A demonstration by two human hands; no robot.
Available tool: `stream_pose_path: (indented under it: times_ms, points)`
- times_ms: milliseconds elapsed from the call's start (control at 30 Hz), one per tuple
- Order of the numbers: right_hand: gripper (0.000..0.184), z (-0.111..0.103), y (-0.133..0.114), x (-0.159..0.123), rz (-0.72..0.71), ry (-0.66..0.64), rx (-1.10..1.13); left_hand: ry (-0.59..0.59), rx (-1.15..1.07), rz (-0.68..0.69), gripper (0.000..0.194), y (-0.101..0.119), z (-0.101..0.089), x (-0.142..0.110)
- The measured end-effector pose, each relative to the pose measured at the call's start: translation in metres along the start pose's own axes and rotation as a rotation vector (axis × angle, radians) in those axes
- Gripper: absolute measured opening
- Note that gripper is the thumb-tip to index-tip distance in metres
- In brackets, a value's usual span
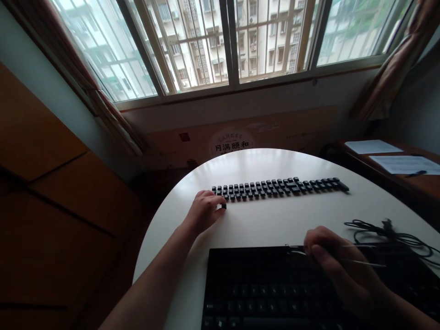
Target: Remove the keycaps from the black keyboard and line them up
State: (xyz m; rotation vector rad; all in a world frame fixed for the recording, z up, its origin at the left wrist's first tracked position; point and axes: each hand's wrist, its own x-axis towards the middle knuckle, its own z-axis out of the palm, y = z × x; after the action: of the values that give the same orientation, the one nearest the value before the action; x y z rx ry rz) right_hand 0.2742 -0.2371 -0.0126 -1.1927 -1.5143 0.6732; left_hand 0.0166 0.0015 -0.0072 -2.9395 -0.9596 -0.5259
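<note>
At the left end of the rows of loose black keycaps [261, 189] on the white table, my left hand [206, 208] pinches a single black keycap [223, 206] between thumb and finger. Over the upper part of the black keyboard [247, 270] is my right hand [338, 261], closed around a thin metal two-pronged tool [364, 263]. The tool sticks out on both sides of the fist; its exact kind is unclear. Keys still sit in the keyboard's lower rows, while its upper part looks dark and bare. My right hand and forearm hide much of the keyboard's right side.
A coiled black cable [388, 233] lies on the round white table [275, 224] beyond the keyboard's right side. To the right stands a brown desk with papers [405, 164] and a pen [415, 173]. A barred window and a long printed box [275, 126] are behind the table.
</note>
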Motion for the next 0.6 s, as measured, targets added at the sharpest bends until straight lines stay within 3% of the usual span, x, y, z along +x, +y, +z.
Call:
stream_pose_path:
  times_ms: [200, 600]
  points:
    - [0.020, -0.0006, 0.0020, -0.0017, -0.001, 0.039, 0.000, -0.028, 0.011, -0.014, 0.013, 0.0007, 0.0007, -0.0004]
    - [0.019, -0.0002, -0.0021, 0.0035, -0.065, 0.038, 0.014, 0.030, 0.037, 0.002, 0.008, -0.0025, 0.0043, -0.0007]
